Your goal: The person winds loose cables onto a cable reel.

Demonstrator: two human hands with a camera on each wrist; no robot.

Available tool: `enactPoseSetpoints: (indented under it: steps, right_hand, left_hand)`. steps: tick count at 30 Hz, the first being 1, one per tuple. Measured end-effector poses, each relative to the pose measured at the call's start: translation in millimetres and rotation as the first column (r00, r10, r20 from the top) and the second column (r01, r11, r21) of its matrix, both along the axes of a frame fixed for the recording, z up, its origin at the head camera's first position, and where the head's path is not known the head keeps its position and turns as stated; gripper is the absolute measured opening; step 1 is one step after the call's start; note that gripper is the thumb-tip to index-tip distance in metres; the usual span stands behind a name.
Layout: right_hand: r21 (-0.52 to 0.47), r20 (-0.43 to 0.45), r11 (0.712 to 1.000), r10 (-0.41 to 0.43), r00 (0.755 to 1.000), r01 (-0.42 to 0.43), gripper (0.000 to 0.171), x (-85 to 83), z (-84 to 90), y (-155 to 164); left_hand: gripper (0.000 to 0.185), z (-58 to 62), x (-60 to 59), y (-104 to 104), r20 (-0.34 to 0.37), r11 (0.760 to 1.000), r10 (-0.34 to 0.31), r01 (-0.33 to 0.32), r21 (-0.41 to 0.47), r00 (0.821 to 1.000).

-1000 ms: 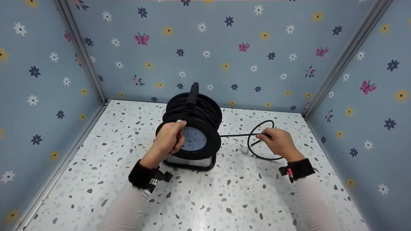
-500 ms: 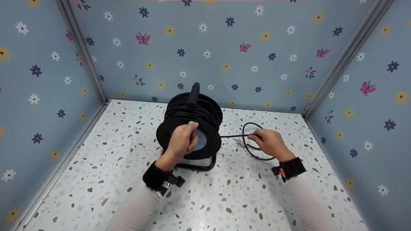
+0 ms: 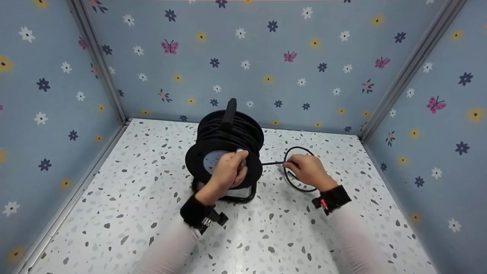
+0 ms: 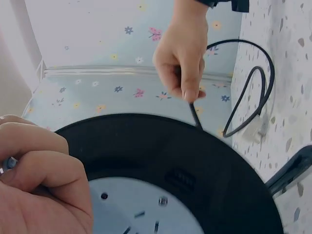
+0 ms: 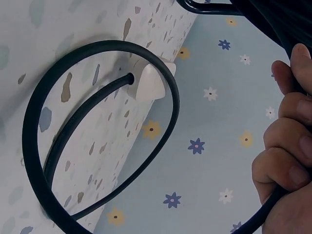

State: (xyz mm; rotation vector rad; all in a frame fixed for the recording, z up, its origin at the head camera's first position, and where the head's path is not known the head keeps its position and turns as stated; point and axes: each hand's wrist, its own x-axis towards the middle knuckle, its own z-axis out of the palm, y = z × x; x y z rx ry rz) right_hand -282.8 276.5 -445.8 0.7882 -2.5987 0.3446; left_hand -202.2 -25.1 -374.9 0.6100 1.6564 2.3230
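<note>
A black cable reel point(image 3: 196, 160) stands on its tube frame in the head view, black cable wound on its drum. My left hand point(image 3: 230, 169) curls its fingers round a small crank knob point(image 3: 239, 150) at the reel's front face and partly covers the pale blue socket panel point(image 3: 210, 161). To the right, my right hand point(image 3: 307, 170) grips the loose cable point(image 5: 31, 131), whose short stretch runs taut to the reel. Beyond that grip the cable hangs in a loop, ending in a white plug point(image 5: 151, 83) low by the floor in the right wrist view.
The reel's black carry handle point(image 3: 229, 114) rises above the drum. Blue flowered walls point(image 3: 243, 45) close in the back and both sides, with grey metal strips point(image 3: 411, 72) at the corners. The speckled white surface point(image 3: 133, 198) lies under everything.
My left hand has swung rightward with the knob across the reel's face. My right hand has drawn closer to the reel with the cable, shortening the stretch between them.
</note>
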Motion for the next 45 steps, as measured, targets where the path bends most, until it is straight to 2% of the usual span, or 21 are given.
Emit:
enactPoseSetpoints:
  steps: [9, 14, 18, 22, 26, 31, 36, 41, 42, 45]
  right_hand:
    - [0.048, -0.027, 0.999, 0.008, 1.0, -0.007, 0.016, -2.7, -9.8, -24.5]
    - [0.097, -0.05, 0.995, 0.008, 0.999, -0.004, 0.019, -3.2, -13.8, -35.2]
    - [0.105, -0.031, 0.994, -0.005, 1.0, 0.008, 0.02, -2.7, -12.7, -30.7]
    - [0.053, 0.068, 0.998, -0.018, 0.997, 0.014, 0.018, 0.3, -8.4, -6.3]
    - [-0.022, 0.198, 1.0, -0.015, 0.98, 0.02, 0.02, 5.7, -3.8, 34.1]
    - [-0.074, 0.233, 0.989, -0.105, 0.967, 0.125, 0.023, 13.2, 4.4, 91.4]
    - [-0.048, 0.168, 0.975, -0.207, 0.964, 0.217, 0.023, 17.8, 16.2, 135.3]
    - [-0.033, 0.007, 0.956, -0.291, 0.957, 0.291, 0.024, 21.9, 27.0, 170.8]
    - [-0.032, -0.023, 0.953, -0.303, 0.953, 0.302, 0.024, 23.1, 28.6, 176.3]
    - [-0.021, -0.12, 0.942, -0.334, 0.935, 0.334, 0.028, 25.2, 32.2, 186.5]
  left_hand:
    - [0.049, -9.2, 3.7, 20.6, 0.038, 0.996, 0.005, -0.001, -0.094, 0.999]
    - [0.048, -11.9, 5.2, 24.2, 0.062, 0.991, 0.013, -0.005, -0.133, 0.998]
    - [0.045, -12.5, 4.9, 25.4, 0.073, 0.991, 0.013, -0.003, -0.136, 0.997]
    - [0.045, -12.4, 4.2, 25.3, 0.066, 0.99, 0.026, -0.017, -0.139, 0.997]
    - [0.05, -12.7, 3.6, 24.6, 0.057, 0.99, 0.035, -0.027, -0.137, 0.998]
    - [0.05, -13.4, 3.4, 24.5, 0.066, 0.99, 0.023, -0.013, -0.137, 0.998]
    - [0.047, -13.3, 3.1, 24.9, 0.066, 0.993, 0.013, -0.006, -0.115, 0.998]
    - [0.045, -16.2, 3.7, 26.9, 0.08, 0.994, -0.002, 0.011, -0.109, 0.997]
    - [0.045, -20.1, 2.0, 28.4, 0.084, 0.994, 0.002, 0.007, -0.108, 0.996]
    - [0.045, -21.1, 3.3, 31.0, 0.089, 0.992, 0.016, -0.005, -0.123, 0.996]
